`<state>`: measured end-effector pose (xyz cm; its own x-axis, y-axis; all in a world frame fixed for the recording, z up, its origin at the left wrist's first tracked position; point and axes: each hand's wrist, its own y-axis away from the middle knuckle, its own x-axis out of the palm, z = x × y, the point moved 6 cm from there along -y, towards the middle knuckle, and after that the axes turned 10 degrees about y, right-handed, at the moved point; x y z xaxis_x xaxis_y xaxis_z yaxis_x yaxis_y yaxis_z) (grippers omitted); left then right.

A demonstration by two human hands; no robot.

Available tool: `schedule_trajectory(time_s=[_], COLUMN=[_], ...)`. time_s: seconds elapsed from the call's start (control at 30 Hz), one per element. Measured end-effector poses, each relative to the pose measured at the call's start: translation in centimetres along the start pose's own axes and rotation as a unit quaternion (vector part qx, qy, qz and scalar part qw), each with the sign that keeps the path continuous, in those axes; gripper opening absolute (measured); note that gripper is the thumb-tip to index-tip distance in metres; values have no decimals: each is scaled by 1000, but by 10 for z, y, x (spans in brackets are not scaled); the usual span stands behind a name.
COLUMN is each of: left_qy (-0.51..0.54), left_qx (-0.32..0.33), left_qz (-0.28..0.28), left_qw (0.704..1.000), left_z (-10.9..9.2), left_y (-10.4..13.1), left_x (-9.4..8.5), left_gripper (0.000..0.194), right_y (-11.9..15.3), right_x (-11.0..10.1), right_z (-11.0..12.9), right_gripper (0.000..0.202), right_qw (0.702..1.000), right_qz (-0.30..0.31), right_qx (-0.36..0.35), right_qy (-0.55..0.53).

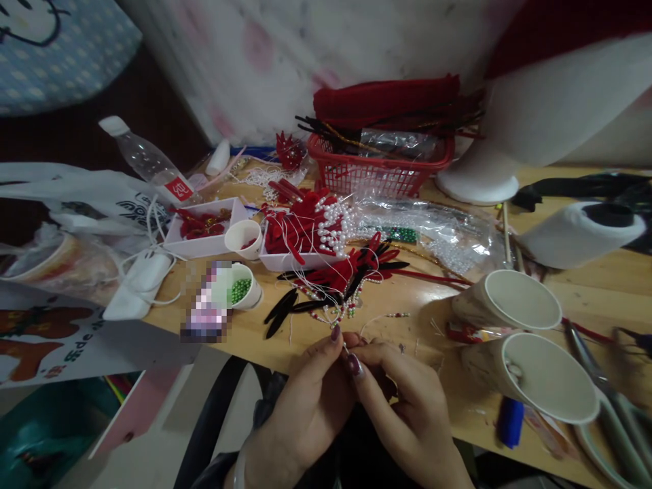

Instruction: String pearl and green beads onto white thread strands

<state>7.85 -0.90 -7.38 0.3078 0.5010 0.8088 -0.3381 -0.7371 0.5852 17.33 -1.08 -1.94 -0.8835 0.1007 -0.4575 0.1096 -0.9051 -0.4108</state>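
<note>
At the table's front edge my left hand (310,397) and my right hand (407,394) meet, thumbs and fingers pinched together. Between the fingertips is a thin beaded string (397,315); a small pale bit shows at the pinch, but its exact form is hidden by my fingers. One end of this string, with red and white beads, lies on the table beyond my right hand. Just past my left thumb lie more strands of white, red and green beads (326,316), running under red and black fuzzy strips (351,275).
Behind are a box of red pieces and pearl strands (305,260), a paper cup of green beads (242,288) and a red basket (377,176). On the right stand two paper cups (524,299), a blue cap (510,421) and scissors (616,421). A bottle (147,156) leans at left.
</note>
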Motion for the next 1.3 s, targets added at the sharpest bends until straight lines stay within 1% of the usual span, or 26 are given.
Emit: schedule_trajectory(time_s=[0.17, 0.33, 0.43, 0.53, 0.6, 0.8, 0.87, 1.0, 1.13, 1.3], left_qy=[-2, -19, -61, -115, -145, -206, -219, -226, -239, -253], left_qx=[-12, -1, 26, 78, 112, 197, 215, 228, 235, 234], left_qz=[13, 12, 37, 65, 70, 67, 63, 39, 31, 22], left_qw=[1000, 1000, 997, 988, 981, 956, 950, 946, 942, 939], left_z=[1, 0, -3, -8, -12, -23, -25, -26, -26, -25], left_y=[1, 0, 3, 6, 7, 8, 8, 9, 9, 5], left_x=[2, -3, -3, 0, 1, 1, 1, -3, -5, -7], left_gripper=[30, 30, 28, 23, 22, 28, 30, 33, 36, 42], right_y=[1, 3, 3, 4, 4, 4, 4, 7, 8, 4], right_x=[1, 0, -1, -2, -2, -2, -2, 0, -1, -1], right_z=[0, 0, 0, 2, 2, 2, 2, 1, 2, 1], right_gripper=[12, 13, 13, 13, 14, 15, 16, 20, 19, 17], right_qw=[1000, 1000, 1000, 1000, 1000, 1000, 1000, 1000, 1000, 1000], right_qz=[7, 12, 11, 11, 13, 12, 11, 22, 4, 2], right_qx=[5, 12, 14, 10, 6, 0, -4, -16, -19, 0], right_qy=[3, 3, 3, 1, 2, -8, -8, 9, 21, 4])
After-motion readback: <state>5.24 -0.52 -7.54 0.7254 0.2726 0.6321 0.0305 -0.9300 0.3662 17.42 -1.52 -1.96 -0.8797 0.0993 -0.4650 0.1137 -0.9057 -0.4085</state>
